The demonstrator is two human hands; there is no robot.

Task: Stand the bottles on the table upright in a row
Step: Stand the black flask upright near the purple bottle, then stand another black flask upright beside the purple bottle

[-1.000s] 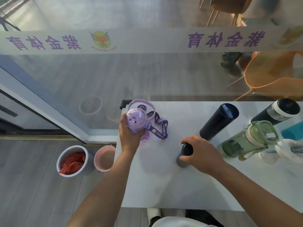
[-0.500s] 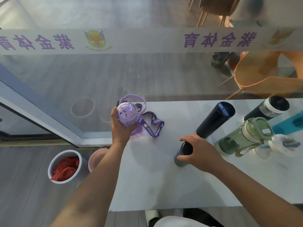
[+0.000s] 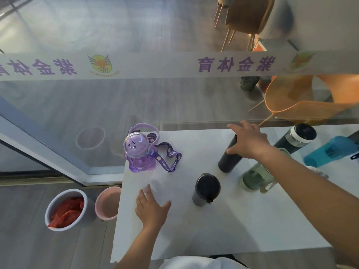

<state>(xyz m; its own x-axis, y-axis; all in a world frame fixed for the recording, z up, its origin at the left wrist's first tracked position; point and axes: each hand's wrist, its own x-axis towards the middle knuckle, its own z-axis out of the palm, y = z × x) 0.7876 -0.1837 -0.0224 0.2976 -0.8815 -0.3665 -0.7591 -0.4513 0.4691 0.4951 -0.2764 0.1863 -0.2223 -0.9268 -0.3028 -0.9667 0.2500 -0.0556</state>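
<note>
A purple bottle (image 3: 138, 154) with a domed lid and a purple strap (image 3: 171, 158) stands upright at the table's far left corner. A short dark tumbler (image 3: 206, 189) stands upright near the middle, with nothing touching it. My left hand (image 3: 151, 206) lies flat on the white table (image 3: 194, 230) with spread fingers, below the purple bottle. My right hand (image 3: 246, 140) is spread over the upper end of a tall dark bottle (image 3: 229, 158), the thumb across its side. My forearm partly hides a green bottle (image 3: 254, 175). A black bottle with a white ring (image 3: 297, 136) and a blue bottle (image 3: 330, 150) are at the far right.
A glass wall with a printed band runs along the table's far edge. On the floor left of the table stand a grey tub of red stuff (image 3: 65, 209) and a pink tub (image 3: 107, 202). Orange chairs (image 3: 303, 101) are behind the glass.
My left hand let go of the purple bottle and dropped flat onto the table. My right hand left the short dark tumbler and moved up to the tall dark bottle.
</note>
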